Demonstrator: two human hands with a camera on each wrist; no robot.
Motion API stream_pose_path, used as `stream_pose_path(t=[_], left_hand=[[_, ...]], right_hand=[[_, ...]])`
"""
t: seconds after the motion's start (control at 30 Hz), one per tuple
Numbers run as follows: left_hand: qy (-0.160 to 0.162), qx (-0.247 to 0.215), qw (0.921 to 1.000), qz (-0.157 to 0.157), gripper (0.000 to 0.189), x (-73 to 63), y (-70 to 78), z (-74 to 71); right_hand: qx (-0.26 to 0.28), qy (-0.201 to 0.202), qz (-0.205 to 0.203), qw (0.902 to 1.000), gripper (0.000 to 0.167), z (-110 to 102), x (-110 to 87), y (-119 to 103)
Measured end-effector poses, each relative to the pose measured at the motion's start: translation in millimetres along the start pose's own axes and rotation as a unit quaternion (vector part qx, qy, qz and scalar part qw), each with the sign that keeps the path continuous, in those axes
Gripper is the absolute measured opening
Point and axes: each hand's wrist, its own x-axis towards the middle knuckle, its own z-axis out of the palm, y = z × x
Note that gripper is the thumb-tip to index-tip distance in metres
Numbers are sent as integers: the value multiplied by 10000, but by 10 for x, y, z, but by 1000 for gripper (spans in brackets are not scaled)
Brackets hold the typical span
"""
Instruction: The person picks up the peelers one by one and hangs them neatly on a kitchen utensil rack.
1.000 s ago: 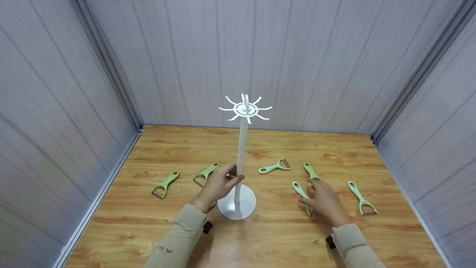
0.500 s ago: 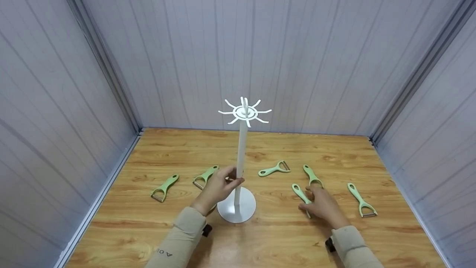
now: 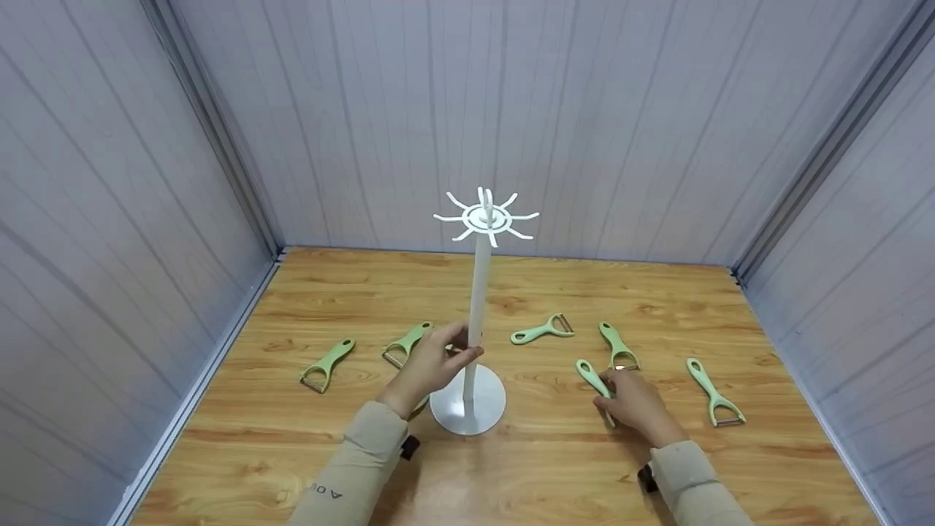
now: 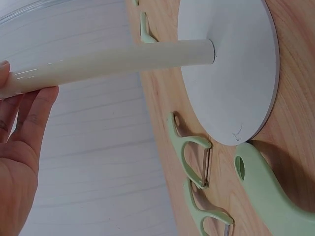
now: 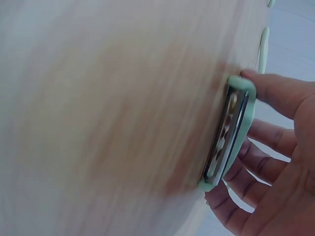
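A white stand (image 3: 478, 288), with hooks fanned out at its top and a round base, is upright near the middle of the table. My left hand (image 3: 431, 367) grips its pole with thumb and fingers, well above the base. At the right, my right hand (image 3: 637, 406) holds a pale green peeler (image 3: 590, 375) by its blade end. In the right wrist view, thumb and fingers lie on opposite sides of that peeler's head, with the metal blade facing the camera. The peeler's handle points away from me, toward the back. My hand partly hides its head in the head view.
Several more green peelers lie about: one far left (image 3: 326, 365), one beside the left hand (image 3: 407, 342), one behind the stand (image 3: 540, 333), one just past the right hand (image 3: 615, 342), one far right (image 3: 714, 394). Another (image 4: 270, 191) lies by the base. Panel walls (image 3: 467, 109) enclose the table.
My right hand has lowered onto the near peeler, and its thumb and fingers have closed in around the head. The left hand keeps its grip on the stand's pole.
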Motion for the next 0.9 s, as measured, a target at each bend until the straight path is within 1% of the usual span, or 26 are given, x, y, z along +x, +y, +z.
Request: stream_pose_path(t=[0.13,0.3,0.4,0.53,0.73,0.8,0.9], left_hand=[[6,-54,10000,-45,17,-4,-10,-1],[-64,-53,10000,-33,18,6,-23,-1],[-67,-38,10000,-43,17,18,-24,-5],[-60,-18,10000,-51,17,16,-19,-4],[-73,-83,9999,-58,17,18,-3,-9],[-93,-115,9999,-42,19,19,-8,-13],[-158,-106,9998,-59,20,22,-12,-22]], right_hand=[[-84,1,19,10000,36,8,6,1],[-203,65,42,9998,29,-2,6,-4],[-284,75,40,9996,27,-16,11,-14],[-253,136,54,9996,26,-42,1,-43],[-56,335,-48,9994,26,-96,-1,-131],[-25,461,-123,9989,25,-112,-6,-156],[-94,756,-256,9968,24,-138,-10,-185]])
